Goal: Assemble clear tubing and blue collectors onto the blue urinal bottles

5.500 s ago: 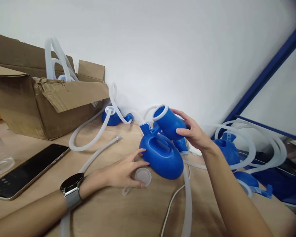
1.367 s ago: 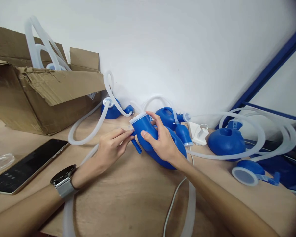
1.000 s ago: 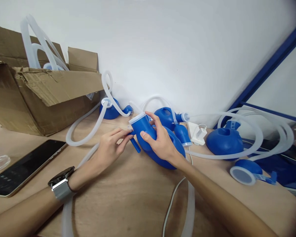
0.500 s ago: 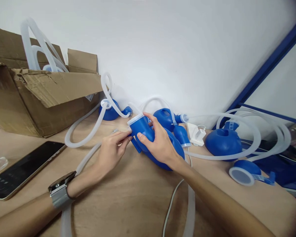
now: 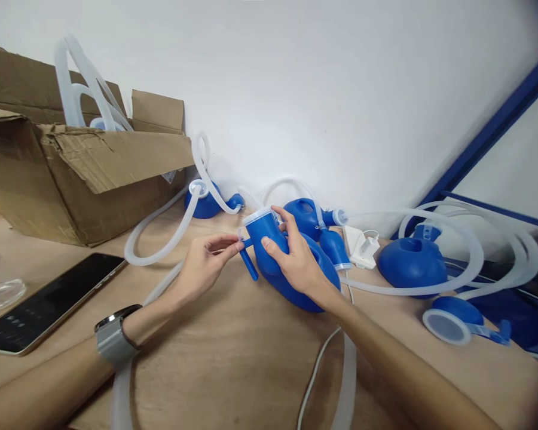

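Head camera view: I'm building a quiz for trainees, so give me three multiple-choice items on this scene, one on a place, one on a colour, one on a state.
1. Where does the tablet lie?
A. on the table, left of the left hand
B. inside the cardboard box
C. under the blue vessel

2. What colour is the vessel under the right hand?
A. red
B. blue
C. green

3. What is the left hand doing?
A. lying flat on the tablet
B. pinching at the vessel's capped neck
C. gripping a hose

Answers: 1 A, its dark screen rests on the wooden table; 2 B, the body is plainly blue; 3 B, the fingertips meet at the neck.
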The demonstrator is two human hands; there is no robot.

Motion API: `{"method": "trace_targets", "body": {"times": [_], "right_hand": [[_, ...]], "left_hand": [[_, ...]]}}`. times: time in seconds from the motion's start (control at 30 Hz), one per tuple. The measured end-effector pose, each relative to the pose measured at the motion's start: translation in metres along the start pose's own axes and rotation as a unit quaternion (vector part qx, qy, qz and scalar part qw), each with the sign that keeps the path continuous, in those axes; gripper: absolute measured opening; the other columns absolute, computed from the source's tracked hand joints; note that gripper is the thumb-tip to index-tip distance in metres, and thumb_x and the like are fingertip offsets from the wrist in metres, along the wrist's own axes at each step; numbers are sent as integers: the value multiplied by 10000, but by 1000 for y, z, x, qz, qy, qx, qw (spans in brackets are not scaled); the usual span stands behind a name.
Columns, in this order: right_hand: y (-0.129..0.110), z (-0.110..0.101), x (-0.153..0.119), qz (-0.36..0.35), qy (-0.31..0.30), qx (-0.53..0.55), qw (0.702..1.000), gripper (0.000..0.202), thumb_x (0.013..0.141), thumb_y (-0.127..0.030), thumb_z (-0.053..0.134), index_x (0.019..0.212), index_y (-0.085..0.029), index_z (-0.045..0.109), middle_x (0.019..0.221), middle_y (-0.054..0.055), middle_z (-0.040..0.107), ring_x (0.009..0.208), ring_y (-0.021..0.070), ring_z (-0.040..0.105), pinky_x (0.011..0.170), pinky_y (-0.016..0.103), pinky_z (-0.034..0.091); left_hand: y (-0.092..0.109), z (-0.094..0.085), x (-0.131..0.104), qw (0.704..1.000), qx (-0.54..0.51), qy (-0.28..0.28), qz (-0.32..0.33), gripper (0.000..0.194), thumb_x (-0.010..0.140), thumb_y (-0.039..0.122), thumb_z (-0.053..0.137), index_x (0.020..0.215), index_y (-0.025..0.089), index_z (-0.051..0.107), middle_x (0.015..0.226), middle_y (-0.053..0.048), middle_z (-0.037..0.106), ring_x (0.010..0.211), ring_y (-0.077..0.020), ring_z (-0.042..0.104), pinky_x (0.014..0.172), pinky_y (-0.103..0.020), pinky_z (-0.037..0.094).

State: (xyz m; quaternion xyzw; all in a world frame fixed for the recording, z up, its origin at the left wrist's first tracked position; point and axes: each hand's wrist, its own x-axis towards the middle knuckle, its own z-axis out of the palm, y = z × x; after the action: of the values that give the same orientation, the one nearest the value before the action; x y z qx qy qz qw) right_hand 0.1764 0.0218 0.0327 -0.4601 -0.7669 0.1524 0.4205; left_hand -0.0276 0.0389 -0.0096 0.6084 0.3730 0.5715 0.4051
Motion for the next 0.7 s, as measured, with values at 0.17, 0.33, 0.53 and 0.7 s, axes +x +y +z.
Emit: {"method": "trace_targets", "body": {"times": [0.17,0.33,0.53,0.7], "right_hand": [[1,2,0,-6,-2,-3,1000,647,970,-501,568,1533,-245,375,1434,128,560,1291,323,563,1089,569,461],[-1,-2,1,21,-1,16,1000,653,967,-540,560,1538,-279,381,1436,113,551,1267,321,574,1068,566,474],[1,-1,2,59,-15,35,998,658,969,-566,538,1544,-279,392,1403,99,573,1275,310,568,1096,554,448],[-5,3,-1,59,7,19,998,649,974,-565,521,1524,-243,402,1429,125,567,1339,322,528,1137,564,414]], "left_hand": [[-3,0,1,997,33,23,66,271,799,463,817,857,199,791,947,-57,787,891,-202,755,794,-317,671],[-2,-3,1,993,75,11,88,271,861,462,752,936,205,792,989,-56,793,885,-206,762,785,-320,666],[-5,-5,1,988,104,20,110,262,892,455,708,903,200,769,929,-49,791,849,-206,757,772,-313,650],[-2,2,-6,1000,-4,13,24,306,877,492,735,906,187,722,919,-35,775,864,-192,761,851,-328,663]]}}
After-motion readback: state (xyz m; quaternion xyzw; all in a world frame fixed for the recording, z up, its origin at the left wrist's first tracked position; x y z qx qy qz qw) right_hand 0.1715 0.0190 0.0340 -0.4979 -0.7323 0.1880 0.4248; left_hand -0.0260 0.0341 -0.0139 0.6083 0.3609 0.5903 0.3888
